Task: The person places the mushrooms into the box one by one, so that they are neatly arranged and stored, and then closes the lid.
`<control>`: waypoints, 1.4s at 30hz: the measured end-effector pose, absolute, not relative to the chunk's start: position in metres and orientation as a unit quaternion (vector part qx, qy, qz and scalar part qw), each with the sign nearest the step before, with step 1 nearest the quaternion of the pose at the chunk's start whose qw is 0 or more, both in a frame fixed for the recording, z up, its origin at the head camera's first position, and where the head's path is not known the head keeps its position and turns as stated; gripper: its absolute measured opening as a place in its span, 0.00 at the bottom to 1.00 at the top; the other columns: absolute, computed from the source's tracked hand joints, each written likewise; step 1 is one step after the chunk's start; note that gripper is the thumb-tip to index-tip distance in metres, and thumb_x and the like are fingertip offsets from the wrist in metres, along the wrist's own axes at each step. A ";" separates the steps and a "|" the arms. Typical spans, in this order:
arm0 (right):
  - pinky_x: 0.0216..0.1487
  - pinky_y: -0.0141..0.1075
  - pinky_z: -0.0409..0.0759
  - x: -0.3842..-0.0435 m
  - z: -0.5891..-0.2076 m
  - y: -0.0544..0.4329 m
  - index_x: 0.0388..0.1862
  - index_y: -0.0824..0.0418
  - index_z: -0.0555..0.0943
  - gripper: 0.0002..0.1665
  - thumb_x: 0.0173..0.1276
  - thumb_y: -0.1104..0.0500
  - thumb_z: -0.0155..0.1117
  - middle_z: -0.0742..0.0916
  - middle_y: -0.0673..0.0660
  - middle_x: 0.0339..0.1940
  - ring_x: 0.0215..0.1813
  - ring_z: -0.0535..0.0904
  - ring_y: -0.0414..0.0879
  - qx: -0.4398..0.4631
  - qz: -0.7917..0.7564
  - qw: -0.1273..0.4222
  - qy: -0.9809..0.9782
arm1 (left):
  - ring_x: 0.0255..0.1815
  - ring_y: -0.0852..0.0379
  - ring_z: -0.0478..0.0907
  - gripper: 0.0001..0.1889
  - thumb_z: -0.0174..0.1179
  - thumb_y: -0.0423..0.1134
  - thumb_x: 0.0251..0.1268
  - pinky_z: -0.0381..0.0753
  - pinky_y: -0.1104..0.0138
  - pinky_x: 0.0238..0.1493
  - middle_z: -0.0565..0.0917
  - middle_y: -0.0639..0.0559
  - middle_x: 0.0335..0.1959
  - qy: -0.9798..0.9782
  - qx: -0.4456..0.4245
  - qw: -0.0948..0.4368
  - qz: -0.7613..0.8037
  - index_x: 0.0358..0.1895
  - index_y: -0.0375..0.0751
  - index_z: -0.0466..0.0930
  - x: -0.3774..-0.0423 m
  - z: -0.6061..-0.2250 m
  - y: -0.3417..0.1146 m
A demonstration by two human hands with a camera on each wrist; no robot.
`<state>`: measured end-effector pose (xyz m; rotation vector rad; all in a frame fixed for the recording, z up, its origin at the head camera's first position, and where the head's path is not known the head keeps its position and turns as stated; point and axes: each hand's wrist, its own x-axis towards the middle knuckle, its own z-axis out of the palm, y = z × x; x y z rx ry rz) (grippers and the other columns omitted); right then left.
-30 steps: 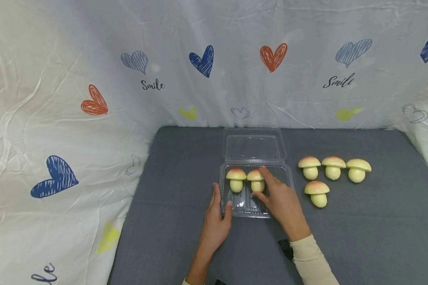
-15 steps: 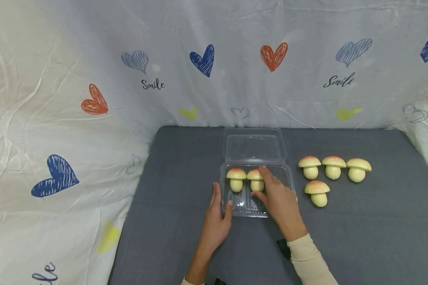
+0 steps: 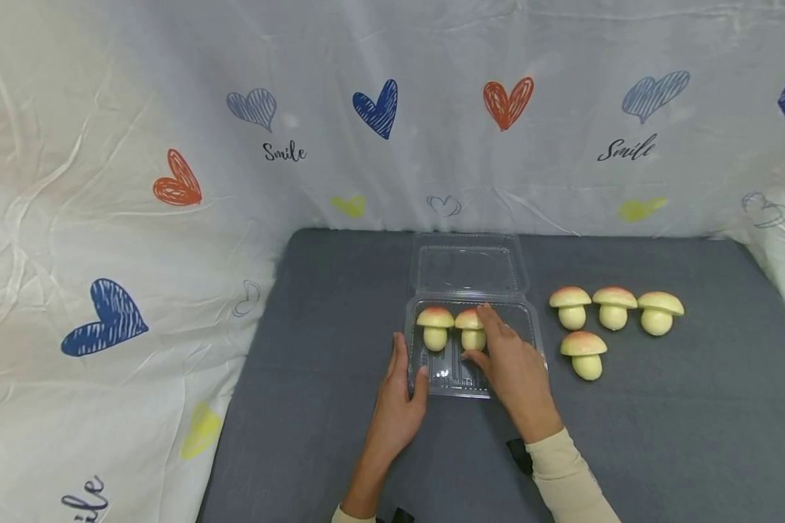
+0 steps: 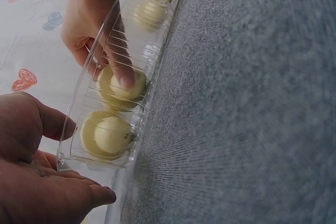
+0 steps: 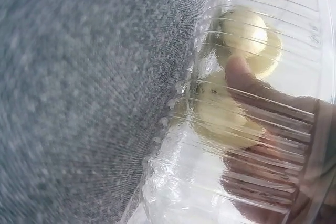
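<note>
A clear plastic clamshell container (image 3: 446, 378) lies with its lid folded back, away from me. Inside its tray two pale yellow mushrooms with reddish caps sit side by side: a left mushroom (image 3: 435, 338) and a right mushroom (image 3: 473, 340). My right hand (image 3: 517, 370) grips the right mushroom, thumb by the stem and fingers at the cap's right side. In the right wrist view that thumb (image 5: 241, 74) shows through the ridged wall. My left hand (image 3: 395, 407) rests at the container's front left corner, fingers straight along the side, thumb (image 4: 65, 128) at the rim.
Several more mushrooms lie right of the container: a row of three, with one mushroom (image 3: 584, 356) in front. The raised lid (image 3: 469, 269) lies behind the tray. A grey cloth (image 3: 693, 436) covers the table; a white curtain (image 3: 392, 181) with hearts hangs behind and at left.
Both hands and the mushrooms hold their places on the container. The head view has shifted slightly.
</note>
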<state>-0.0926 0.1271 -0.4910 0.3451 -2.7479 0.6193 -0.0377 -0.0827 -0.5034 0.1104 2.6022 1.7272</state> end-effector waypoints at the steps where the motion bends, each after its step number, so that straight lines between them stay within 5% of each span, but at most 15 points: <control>1: 0.22 0.56 0.80 -0.093 -0.491 0.127 0.77 0.61 0.74 0.54 0.53 0.51 0.89 0.83 0.63 0.71 0.27 0.86 0.65 0.120 0.215 0.151 -0.957 | 0.88 0.47 0.41 0.39 0.52 0.41 0.86 0.50 0.45 0.83 0.42 0.40 0.88 0.833 0.035 0.008 0.552 0.87 0.35 0.39 -0.038 -0.503 -0.082; 24: 0.28 0.59 0.82 -0.089 -0.489 0.134 0.76 0.63 0.74 0.54 0.52 0.51 0.89 0.87 0.69 0.61 0.32 0.87 0.66 0.129 0.236 0.156 -0.950 | 0.88 0.48 0.41 0.40 0.53 0.43 0.86 0.51 0.45 0.83 0.43 0.39 0.88 0.836 0.035 0.004 0.547 0.87 0.34 0.40 -0.036 -0.503 -0.081; 42: 0.15 0.44 0.71 -0.087 -0.469 0.157 0.79 0.58 0.71 0.50 0.63 0.49 0.83 0.88 0.70 0.35 0.13 0.73 0.47 0.093 0.261 0.148 -0.949 | 0.88 0.47 0.41 0.40 0.53 0.43 0.87 0.50 0.45 0.83 0.43 0.40 0.88 0.834 0.028 -0.002 0.551 0.87 0.36 0.40 -0.036 -0.504 -0.081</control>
